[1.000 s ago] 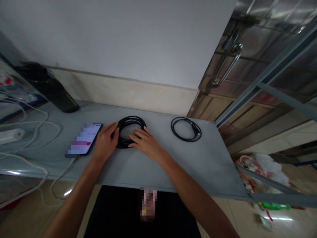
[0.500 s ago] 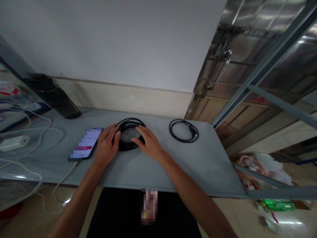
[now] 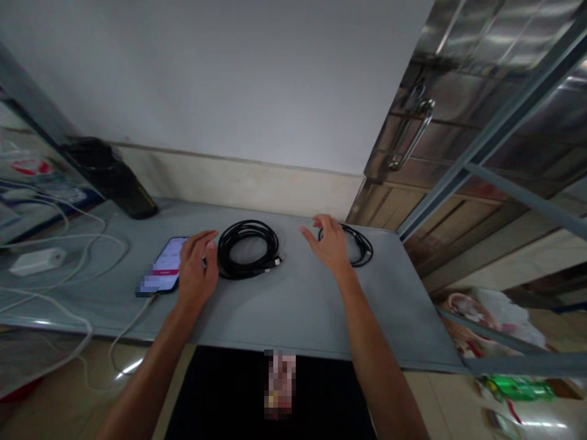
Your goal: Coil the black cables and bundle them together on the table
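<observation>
Since half a second ago my right hand (image 3: 331,244) has left the big cable coil (image 3: 243,271) and hovers over the small cable coil (image 3: 367,247), fingers spread wide, holding nothing. So the big coil lies freed on the desk (image 3: 293,305), just right of my left hand (image 3: 195,269), which rests open beside the phone (image 3: 167,269). I count two coils and one phone.

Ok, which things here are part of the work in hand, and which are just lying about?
In hand: left hand beside the larger cable coil; right hand at the smaller cable coil.
Lying about: phone, black bottle, white charger, all on the grey table.
</observation>
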The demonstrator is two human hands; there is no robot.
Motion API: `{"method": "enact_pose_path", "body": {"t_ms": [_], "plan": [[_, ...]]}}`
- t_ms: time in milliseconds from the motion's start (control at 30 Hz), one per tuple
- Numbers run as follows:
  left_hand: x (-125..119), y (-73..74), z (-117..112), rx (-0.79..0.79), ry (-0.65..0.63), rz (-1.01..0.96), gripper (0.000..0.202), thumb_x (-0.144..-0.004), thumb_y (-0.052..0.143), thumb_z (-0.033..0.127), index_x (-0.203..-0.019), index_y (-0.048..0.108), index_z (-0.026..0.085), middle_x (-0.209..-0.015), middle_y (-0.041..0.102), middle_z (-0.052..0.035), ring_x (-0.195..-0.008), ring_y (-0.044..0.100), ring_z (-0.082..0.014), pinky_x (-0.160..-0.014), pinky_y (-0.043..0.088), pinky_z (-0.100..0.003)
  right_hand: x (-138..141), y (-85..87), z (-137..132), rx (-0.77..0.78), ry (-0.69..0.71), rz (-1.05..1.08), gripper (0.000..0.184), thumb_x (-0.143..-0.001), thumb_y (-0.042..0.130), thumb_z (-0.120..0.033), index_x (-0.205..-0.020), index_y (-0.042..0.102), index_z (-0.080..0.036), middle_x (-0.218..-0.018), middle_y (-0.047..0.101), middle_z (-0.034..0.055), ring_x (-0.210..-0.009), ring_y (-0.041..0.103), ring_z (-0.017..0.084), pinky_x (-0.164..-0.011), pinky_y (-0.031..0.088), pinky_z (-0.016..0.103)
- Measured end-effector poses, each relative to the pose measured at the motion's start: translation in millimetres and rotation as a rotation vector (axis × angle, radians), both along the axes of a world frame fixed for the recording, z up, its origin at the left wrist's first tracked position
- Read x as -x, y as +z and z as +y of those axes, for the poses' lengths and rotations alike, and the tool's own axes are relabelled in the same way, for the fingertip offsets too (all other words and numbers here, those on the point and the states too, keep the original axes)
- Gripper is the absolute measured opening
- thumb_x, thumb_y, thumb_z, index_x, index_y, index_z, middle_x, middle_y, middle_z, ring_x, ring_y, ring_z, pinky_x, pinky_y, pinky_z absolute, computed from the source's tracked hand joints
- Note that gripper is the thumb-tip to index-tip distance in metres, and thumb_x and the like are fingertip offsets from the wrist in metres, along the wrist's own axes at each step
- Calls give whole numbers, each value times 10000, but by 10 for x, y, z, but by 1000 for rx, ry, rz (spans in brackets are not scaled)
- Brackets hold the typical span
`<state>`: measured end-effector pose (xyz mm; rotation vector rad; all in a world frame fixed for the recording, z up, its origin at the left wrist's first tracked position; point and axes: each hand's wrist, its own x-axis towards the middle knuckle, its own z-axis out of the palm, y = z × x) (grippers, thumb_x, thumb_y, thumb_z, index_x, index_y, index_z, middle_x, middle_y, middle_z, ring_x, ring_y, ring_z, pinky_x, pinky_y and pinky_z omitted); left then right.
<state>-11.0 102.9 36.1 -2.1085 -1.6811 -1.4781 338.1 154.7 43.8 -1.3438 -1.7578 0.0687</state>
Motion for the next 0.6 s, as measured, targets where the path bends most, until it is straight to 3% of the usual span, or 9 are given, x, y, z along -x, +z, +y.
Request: {"method": "enact_pose_path", "body": {"t_ms": [100,200,300,433,533,600], "plan": [[-3,-2,-4,2,-1,-9,448,-1195,401,455,-1405,716,213,-1402,719,-183,-1401,640,-357,-1270,487,-588,-293,-36,18,170,-191,-240,783,-902,874,-780,-1331,647,-166,-1336,721,197,-1299,668,396,-1157,503,523],[-3,-1,1,-7,3,-19,420,-1188,434,454,-1383,718,215,-1379,720,-183,-1392,646,-361,-1262,498,-592,-390,-90,0,377,-264,-374,927,-810,943,-794,-1369,634,-123,-1416,695,262,-1360,657,444,-1142,512,534],[5,1,5,-26,6,-25,391,-1183,461,450,-1369,712,215,-1359,719,-188,-1382,650,-371,-1245,509,-610,-373,-115,-18,505,-205,-398,700,-931,877,-719,-1282,664,-152,-1310,757,222,-1256,726,396,-1042,552,471],[-57,29,-48,-64,-10,-36,321,-1159,522,416,-1375,686,243,-1331,732,-175,-1333,678,-371,-1201,533,-608,-326,-149,-15,522,-177,-358,255,-1098,744,-439,-1187,697,-205,-1149,805,152,-1129,773,340,-916,565,403],[-279,77,-112,-80,-70,-19,283,-1131,573,391,-1347,676,241,-1306,756,-160,-1287,705,-368,-1179,547,-611,-275,-201,13,492,-180,-315,181,-1111,706,-366,-1183,703,-199,-1125,808,170,-1098,781,347,-897,567,403],[-545,110,-124,-63,-176,-16,260,-1118,593,367,-1333,680,251,-1304,768,-139,-1281,715,-355,-1182,552,-597,-229,-227,50,455,-190,-264,186,-1131,661,-356,-1207,689,-188,-1130,806,182,-1067,787,341,-888,567,400]]}}
